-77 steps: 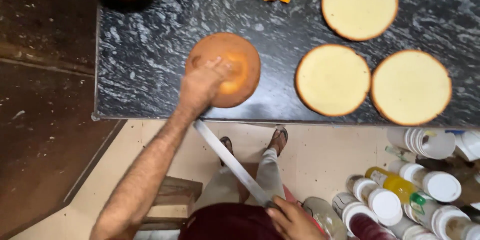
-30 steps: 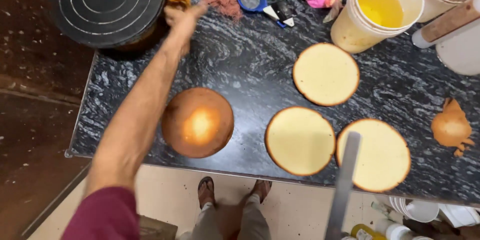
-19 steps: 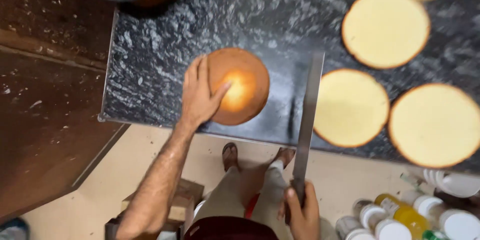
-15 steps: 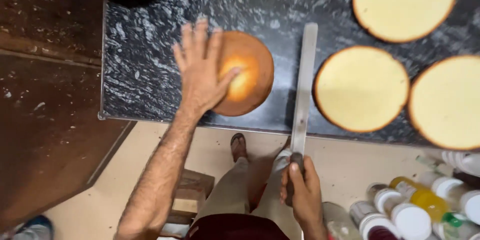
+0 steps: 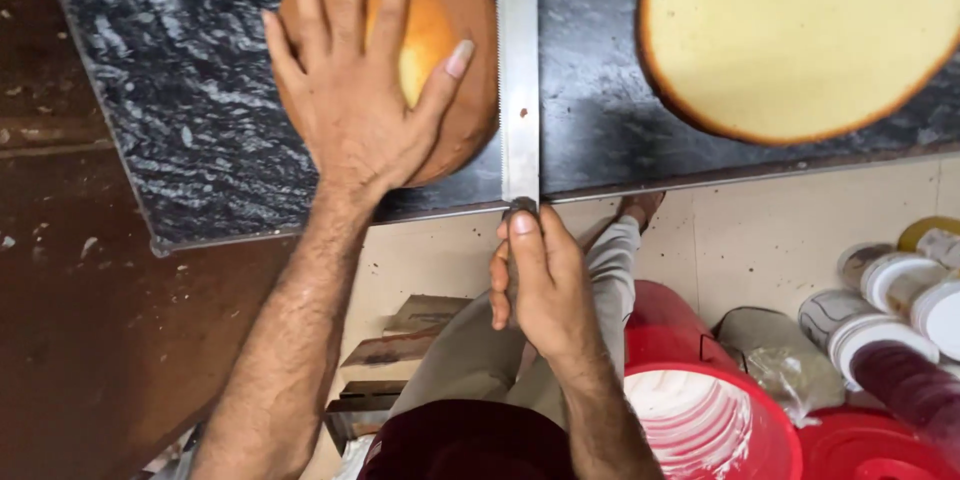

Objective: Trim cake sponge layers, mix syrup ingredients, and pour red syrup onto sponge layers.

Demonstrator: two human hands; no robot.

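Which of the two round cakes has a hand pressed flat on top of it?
The brown-crusted cake on the left, under the left hand; the pale cake lies untouched.

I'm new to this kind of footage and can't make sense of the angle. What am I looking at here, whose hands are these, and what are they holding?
The camera sits on a person's head and looks straight down, so the arms are their own. The left hand lies flat on a round brown cake on a dark marbled counter. The right hand grips the handle of a long serrated knife, its blade beside the cake's right edge. A pale cake round lies to the right. Below are red buckets and lidded jars.
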